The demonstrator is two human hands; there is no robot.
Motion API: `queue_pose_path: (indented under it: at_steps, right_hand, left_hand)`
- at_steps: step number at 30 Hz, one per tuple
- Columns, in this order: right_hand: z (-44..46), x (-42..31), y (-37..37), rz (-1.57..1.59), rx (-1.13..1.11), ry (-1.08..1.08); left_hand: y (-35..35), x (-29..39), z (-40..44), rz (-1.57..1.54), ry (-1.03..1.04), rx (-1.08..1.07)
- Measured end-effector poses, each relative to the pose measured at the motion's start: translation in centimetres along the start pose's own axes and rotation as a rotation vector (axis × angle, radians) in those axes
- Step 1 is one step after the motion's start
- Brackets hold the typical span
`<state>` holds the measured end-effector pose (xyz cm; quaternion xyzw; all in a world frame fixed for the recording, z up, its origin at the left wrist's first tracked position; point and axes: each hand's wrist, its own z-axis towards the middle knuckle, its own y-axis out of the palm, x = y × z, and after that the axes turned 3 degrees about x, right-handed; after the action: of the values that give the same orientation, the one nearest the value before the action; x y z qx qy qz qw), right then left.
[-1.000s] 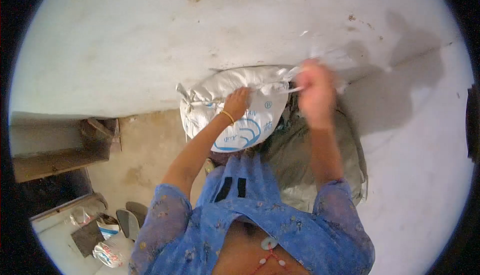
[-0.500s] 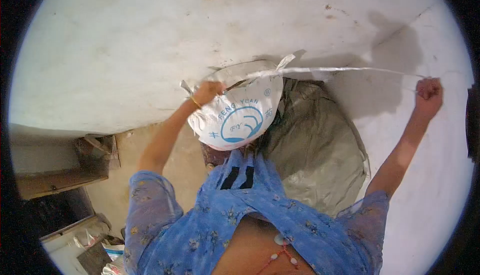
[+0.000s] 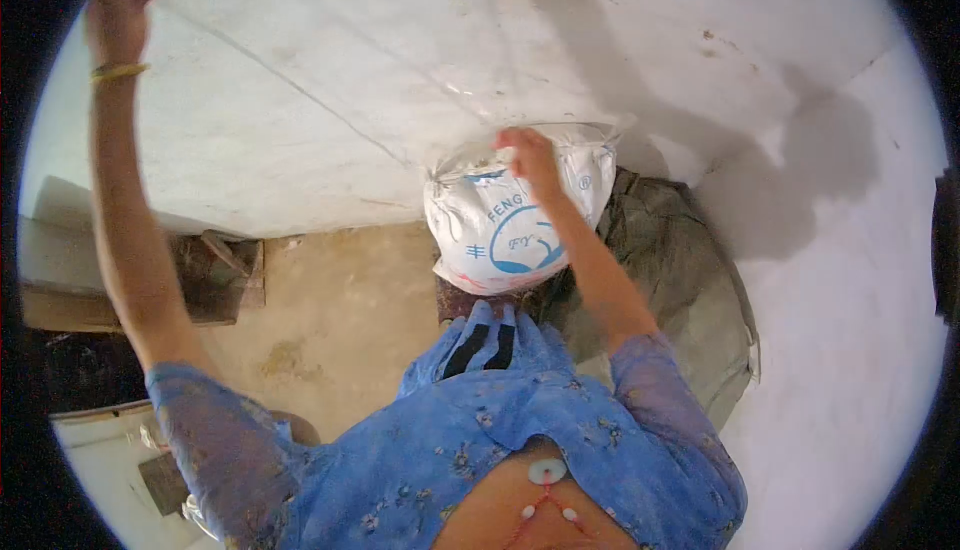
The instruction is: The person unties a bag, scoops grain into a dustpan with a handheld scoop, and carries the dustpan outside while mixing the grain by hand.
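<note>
A white sack (image 3: 465,220) with blue lettering and a round blue logo stands against the wall, its gathered top facing up. My right hand (image 3: 530,160) is over the sack's top edge with its fingers curled; what they grip is too small to tell. High at the upper left, far from the sack, my left hand (image 3: 125,10) is raised with its fingers closed, a yellow bangle on the wrist. Whatever it holds is not clear. A thin dark line slants across the wall between that hand and the sack; whether it is string or shadow is unclear.
A large grey-green covered sack or bundle (image 3: 670,270) stands right of the white sack. The pale wall (image 3: 330,80) rises behind. At the left are a wooden shelf or box (image 3: 225,275) and dark recess. A dark flat item (image 3: 165,480) lies lower left.
My right hand came back from the far right, where it held a white strip stretched from the sack, to the sack's top. My left hand moved from the sack to the upper left.
</note>
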<state>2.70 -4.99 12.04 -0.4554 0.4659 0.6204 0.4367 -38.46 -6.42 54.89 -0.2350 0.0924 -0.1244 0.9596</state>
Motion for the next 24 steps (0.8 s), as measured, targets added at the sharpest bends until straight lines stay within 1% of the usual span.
queue_pose_path:
  at_steps: [2,3,4,5,6,7,9,10,11,12,13,14,15,16,17,18,19,20,21,22,23,24]
  right_hand:
    - [0.8,0.6,6.1,0.048,-0.138,0.254]
    - [0.2,1.2,8.9,0.134,-0.199,0.160]
    - [-0.8,1.0,11.6,0.331,-0.236,0.312]
    - [-1.4,0.9,13.8,0.414,-0.392,0.369]
    - [-2.2,1.0,15.9,0.488,-0.521,0.482]
    - [-3.5,0.2,17.5,0.645,-0.579,0.580]
    - [-5.5,0.3,19.7,0.893,-0.619,0.645]
    - [-5.7,1.4,19.8,0.890,-0.606,0.652]
    - [-6.0,2.9,19.9,0.799,-0.528,0.721]
    - [-6.1,4.6,19.9,0.709,-0.450,0.784]
    - [-6.1,6.5,18.6,0.553,-0.425,0.681]
    - [-5.9,11.1,17.3,0.190,-0.360,0.534]
    - [-5.5,14.3,16.1,-0.169,-0.295,0.381]
    - [-5.1,14.1,13.2,-0.226,-0.162,0.257]
    - [-4.6,11.7,9.6,-0.354,-0.177,0.155]
    - [-3.8,11.0,6.3,-0.567,-0.140,0.050]
    - [-3.1,10.2,3.6,-0.651,-0.027,0.110]
    - [-2.0,10.1,0.5,-0.916,-0.044,0.086]
    - [-1.3,9.0,-1.8,-1.080,-0.069,0.094]
    - [-0.7,7.9,-3.6,-1.244,-0.098,0.100]
    - [-0.3,8.0,-5.0,-1.246,-0.102,0.099]
    - [0.0,8.0,-6.1,-1.239,-0.095,-0.028]
  left_hand:
    - [-6.3,-9.2,-0.1,-0.102,-0.089,0.026]
    - [-9.4,-11.8,-0.9,-0.053,-0.174,0.036]
    - [-12.7,-13.8,-3.3,0.069,-0.260,0.018]
    - [-15.8,-15.5,-6.1,0.195,-0.325,-0.030]
    - [-18.4,-17.2,-8.9,0.314,-0.365,-0.090]
    - [-21.0,-18.7,-12.0,0.439,-0.402,-0.173]
    - [-25.6,-21.0,-19.7,0.726,-0.440,-0.404]
    - [-27.2,-21.5,-23.2,0.872,-0.422,-0.547]
    - [-28.7,-21.9,-27.1,1.019,-0.366,-0.721]
    - [-29.4,-21.9,-30.5,1.136,-0.255,-0.901]
    - [-29.5,-22.2,-34.0,1.249,-0.053,-1.103]
    - [-28.8,-22.2,-37.5,1.375,0.297,-1.303]
    - [-27.4,-22.8,-41.2,1.465,0.798,-1.282]
    - [-22.2,-17.7,-41.3,1.456,0.566,-1.595]
    - [-16.1,-11.0,-40.1,1.435,0.258,-1.864]
    - [-12.2,-9.5,-41.5,1.296,-0.028,-1.759]
    - [-9.2,-8.6,-43.0,0.998,-0.254,-1.431]
    - [-5.6,-7.3,-44.8,0.652,-0.359,-1.135]
    - [-1.9,-5.2,-46.1,0.488,-0.293,-1.015]
    - [2.7,3.7,-37.9,0.422,-0.690,-1.290]
    - [5.3,6.7,-37.8,0.440,-0.444,-1.368]
    - [8.9,9.0,-38.9,0.376,-0.303,-1.368]
